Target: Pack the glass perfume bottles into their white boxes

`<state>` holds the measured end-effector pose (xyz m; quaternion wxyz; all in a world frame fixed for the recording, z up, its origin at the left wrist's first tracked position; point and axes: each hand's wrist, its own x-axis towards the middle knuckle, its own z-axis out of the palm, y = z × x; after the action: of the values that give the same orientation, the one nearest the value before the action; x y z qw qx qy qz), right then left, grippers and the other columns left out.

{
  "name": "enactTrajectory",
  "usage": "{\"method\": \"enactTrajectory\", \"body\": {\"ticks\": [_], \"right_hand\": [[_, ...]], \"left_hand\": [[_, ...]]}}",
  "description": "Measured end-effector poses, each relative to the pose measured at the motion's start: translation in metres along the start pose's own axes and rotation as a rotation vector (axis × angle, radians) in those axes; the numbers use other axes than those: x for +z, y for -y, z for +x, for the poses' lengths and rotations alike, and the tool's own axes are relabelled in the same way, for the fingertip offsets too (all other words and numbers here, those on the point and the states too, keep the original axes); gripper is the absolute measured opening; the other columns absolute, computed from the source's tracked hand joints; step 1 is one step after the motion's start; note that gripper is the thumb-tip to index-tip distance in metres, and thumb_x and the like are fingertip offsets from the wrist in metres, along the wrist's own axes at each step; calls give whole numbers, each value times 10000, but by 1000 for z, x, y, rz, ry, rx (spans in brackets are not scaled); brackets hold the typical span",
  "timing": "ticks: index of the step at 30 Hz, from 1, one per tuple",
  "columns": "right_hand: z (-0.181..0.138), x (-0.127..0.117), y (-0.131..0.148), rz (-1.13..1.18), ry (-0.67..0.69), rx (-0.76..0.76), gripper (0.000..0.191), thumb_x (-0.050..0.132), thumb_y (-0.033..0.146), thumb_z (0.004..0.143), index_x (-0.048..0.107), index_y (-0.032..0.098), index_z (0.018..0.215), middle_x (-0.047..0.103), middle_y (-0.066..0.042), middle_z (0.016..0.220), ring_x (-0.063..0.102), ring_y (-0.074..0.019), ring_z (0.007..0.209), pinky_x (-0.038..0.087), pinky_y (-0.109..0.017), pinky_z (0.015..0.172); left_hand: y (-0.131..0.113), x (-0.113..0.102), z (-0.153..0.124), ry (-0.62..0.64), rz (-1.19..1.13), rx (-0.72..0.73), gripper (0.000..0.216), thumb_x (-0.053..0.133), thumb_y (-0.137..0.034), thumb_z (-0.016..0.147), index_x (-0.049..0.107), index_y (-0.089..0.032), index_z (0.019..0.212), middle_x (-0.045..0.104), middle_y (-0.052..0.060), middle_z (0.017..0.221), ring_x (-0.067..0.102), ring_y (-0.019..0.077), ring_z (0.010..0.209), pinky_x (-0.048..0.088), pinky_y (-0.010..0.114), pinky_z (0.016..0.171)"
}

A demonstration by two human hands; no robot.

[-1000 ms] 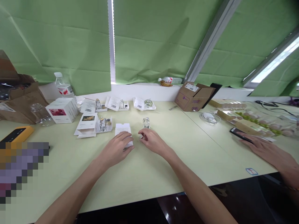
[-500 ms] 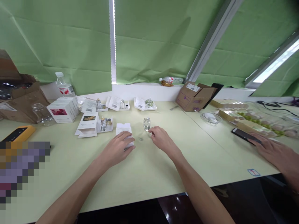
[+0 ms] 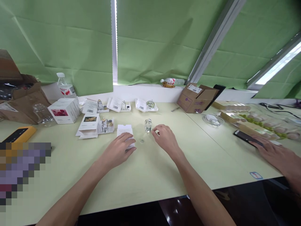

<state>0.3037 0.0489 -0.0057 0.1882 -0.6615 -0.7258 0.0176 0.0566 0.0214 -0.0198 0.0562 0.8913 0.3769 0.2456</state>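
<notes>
My left hand (image 3: pixel 119 150) lies curled over the near end of a small white box (image 3: pixel 124 130) on the pale green table (image 3: pixel 145 175). My right hand (image 3: pixel 164 138) hovers just right of a small clear glass bottle (image 3: pixel 148 125) that stands upright; its fingers are loosely bent and apart, with nothing in them. A tiny clear cap (image 3: pixel 141 141) lies on the table between my two hands.
Behind stand more small bottles on white trays (image 3: pixel 105 125), white boxes (image 3: pixel 63 110), a water bottle (image 3: pixel 63 84) and brown bags (image 3: pixel 21 100) at left. A cardboard box (image 3: pixel 196 98) sits at right. Another person's hand (image 3: pixel 277 153) rests by a phone (image 3: pixel 244 137).
My right hand has left the tiny cap on the table and moved right and away, up beside the glass bottle. My left hand has stayed on the white box.
</notes>
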Motion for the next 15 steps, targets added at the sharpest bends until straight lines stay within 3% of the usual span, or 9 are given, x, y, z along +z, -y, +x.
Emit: {"method": "enactTrajectory", "body": {"ticks": [4, 7, 10, 15], "right_hand": [[1, 6, 5, 209, -1, -136, 331, 504, 436, 925, 657, 280, 1173, 598, -81, 1278, 443, -273, 1296, 406, -405, 994], [2, 17, 7, 159, -1, -152, 449, 526, 506, 901, 601, 287, 1286, 484, -118, 1408, 335, -323, 1380, 341, -479, 1058], [6, 26, 7, 105, -21, -149, 482, 507, 511, 910, 599, 230, 1291, 545, -156, 1315, 463, -311, 1275, 332, -488, 1058], [10, 24, 4, 127, -75, -203, 344, 491, 424, 940, 667, 241, 1173, 659, -107, 1132, 586, -255, 1096, 318, -486, 1063]], "left_hand": [[1, 1, -1, -8, 3, -1, 207, 503, -276, 945, 621, -219, 1106, 585, 88, 1253, 510, 250, 1231, 470, 433, 999], [1, 1, -2, -4, 8, 14, 215, 494, -274, 949, 629, -229, 1110, 578, 92, 1265, 504, 255, 1238, 469, 441, 998], [1, 1, -1, 0, 12, 18, 196, 490, -280, 952, 648, -225, 1054, 574, 93, 1273, 501, 259, 1242, 469, 447, 998], [1, 1, 0, -8, 33, -2, 189, 490, -301, 953, 646, -205, 996, 580, 97, 1276, 495, 260, 1253, 470, 443, 1004]]}}
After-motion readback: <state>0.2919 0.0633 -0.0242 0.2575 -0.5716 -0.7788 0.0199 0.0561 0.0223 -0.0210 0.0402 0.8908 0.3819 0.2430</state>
